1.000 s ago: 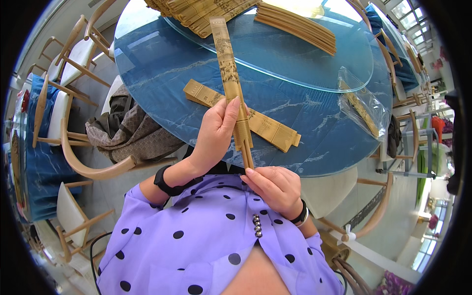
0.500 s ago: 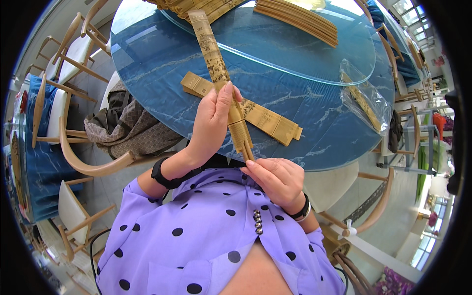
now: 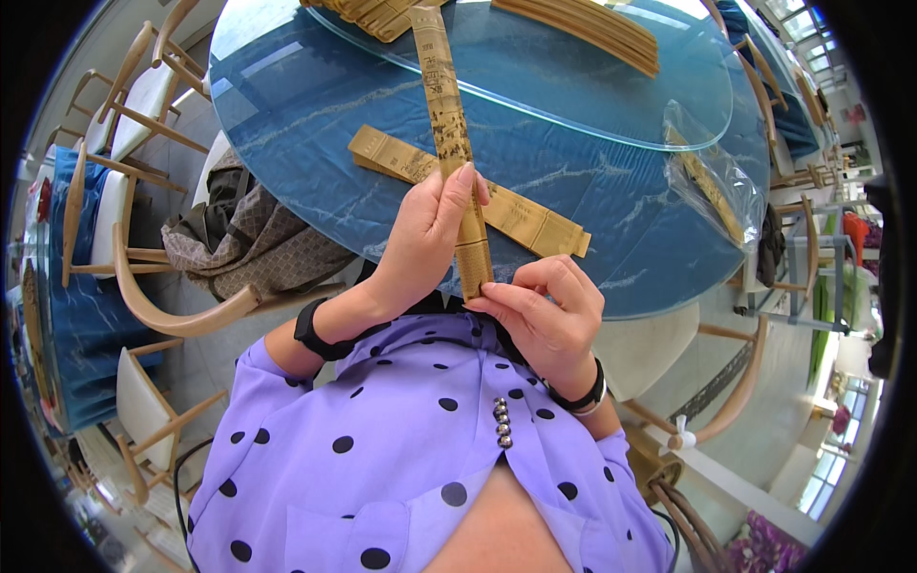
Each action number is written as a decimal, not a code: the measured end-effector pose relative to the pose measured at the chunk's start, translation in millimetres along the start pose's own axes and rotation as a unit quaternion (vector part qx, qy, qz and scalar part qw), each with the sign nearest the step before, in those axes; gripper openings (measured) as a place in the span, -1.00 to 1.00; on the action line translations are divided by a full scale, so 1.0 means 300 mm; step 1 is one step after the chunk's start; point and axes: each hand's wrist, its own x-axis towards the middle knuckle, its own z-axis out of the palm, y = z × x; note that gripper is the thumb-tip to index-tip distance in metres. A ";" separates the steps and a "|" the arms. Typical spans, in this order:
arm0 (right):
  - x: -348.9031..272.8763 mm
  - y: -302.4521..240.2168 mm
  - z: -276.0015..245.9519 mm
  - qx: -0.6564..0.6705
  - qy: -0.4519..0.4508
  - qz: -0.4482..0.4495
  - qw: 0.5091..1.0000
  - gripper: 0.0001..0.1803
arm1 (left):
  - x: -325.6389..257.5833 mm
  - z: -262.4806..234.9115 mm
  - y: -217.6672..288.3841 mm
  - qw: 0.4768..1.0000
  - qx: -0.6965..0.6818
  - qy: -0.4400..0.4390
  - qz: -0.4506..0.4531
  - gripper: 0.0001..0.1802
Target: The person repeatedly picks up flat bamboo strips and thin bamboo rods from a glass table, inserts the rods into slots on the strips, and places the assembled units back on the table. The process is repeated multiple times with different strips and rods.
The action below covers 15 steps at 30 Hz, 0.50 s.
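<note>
Upright before me is a long gold paper chopstick sleeve [image 3: 445,107] with dark print, its far end over the glass turntable. My left hand [image 3: 428,224] is wrapped round its middle, thumb on top. At the near end, the fingertips of my right hand [image 3: 554,310] pinch the sleeve's lower edge. The chopsticks do not show now; the sleeve hides them. Beneath and beyond my hands, a small stack of flat gold sleeves [image 3: 537,225] lies slanted across the blue table.
A glass turntable [image 3: 573,110] carries a pile of gold sleeves [image 3: 382,17] and a row of long gold-brown pieces [image 3: 583,33]. To the right lies a clear plastic bag [image 3: 712,181] with a gold sleeve in it. A patterned bag [image 3: 253,239] rests on a chair at left.
The chopstick ends that stuck out of the sleeve's near end no longer show. My right hand has moved up to that end. The sleeve and left hand have shifted slightly right.
</note>
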 end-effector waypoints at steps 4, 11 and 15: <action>0.001 0.002 0.012 -0.005 0.019 -0.009 1.000 -0.73 | 0.002 -0.001 -0.004 1.000 -0.021 0.003 -0.010 -0.52; 0.001 0.003 0.012 0.023 0.008 0.017 1.000 -0.74 | 0.012 -0.014 -0.006 0.998 -0.051 -0.010 -0.022 -0.51; -0.001 -0.002 0.015 0.031 0.008 0.042 0.999 -0.74 | 0.004 -0.014 0.000 0.999 -0.031 -0.022 -0.032 -0.52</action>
